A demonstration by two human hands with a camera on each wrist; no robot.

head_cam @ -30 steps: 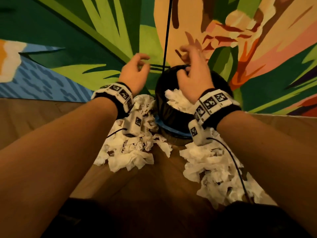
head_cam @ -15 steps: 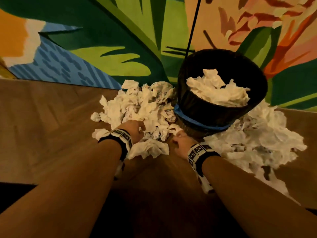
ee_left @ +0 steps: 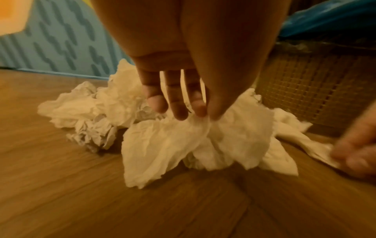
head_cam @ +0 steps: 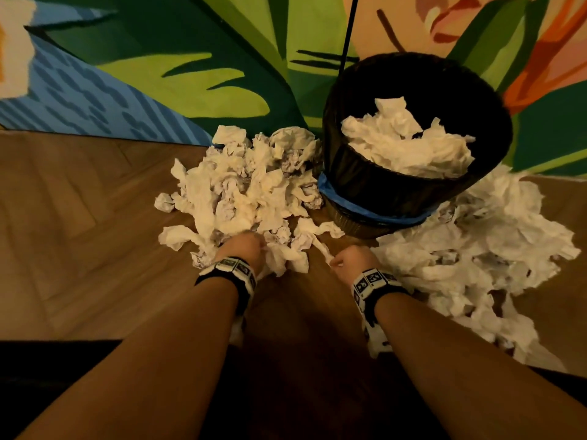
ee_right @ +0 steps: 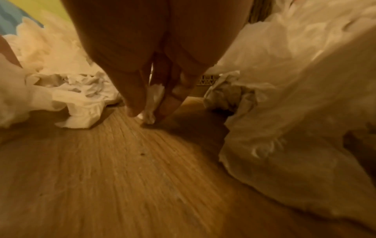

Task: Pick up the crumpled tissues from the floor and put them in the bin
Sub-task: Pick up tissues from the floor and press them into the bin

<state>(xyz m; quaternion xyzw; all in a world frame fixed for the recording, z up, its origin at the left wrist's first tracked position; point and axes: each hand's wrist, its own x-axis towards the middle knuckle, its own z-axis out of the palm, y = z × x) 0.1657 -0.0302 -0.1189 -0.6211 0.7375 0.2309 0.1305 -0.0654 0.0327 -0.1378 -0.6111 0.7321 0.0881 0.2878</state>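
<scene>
A dark woven bin (head_cam: 394, 198) with a black liner stands against the painted wall, white tissues (head_cam: 409, 147) piled inside it. Crumpled white tissues lie in a heap left of the bin (head_cam: 247, 185) and another heap right of it (head_cam: 476, 249). My left hand (head_cam: 244, 249) is down at the near edge of the left heap, its fingers and thumb pinching a crumpled tissue (ee_left: 203, 138). My right hand (head_cam: 346, 258) is low in front of the bin, pinching a thin twisted tissue (ee_right: 152, 99) between thumb and fingers just above the floor.
The floor (head_cam: 79, 233) is wooden herringbone parquet. A painted mural wall (head_cam: 190, 74) rises right behind the bin and heaps. A thin black cord (head_cam: 347, 33) hangs down to the bin's rim. A blue band (head_cam: 359, 208) wraps the bin's side.
A second ago both hands were up over the bin with spread fingers. They came down to the floor and now each pinches a tissue.
</scene>
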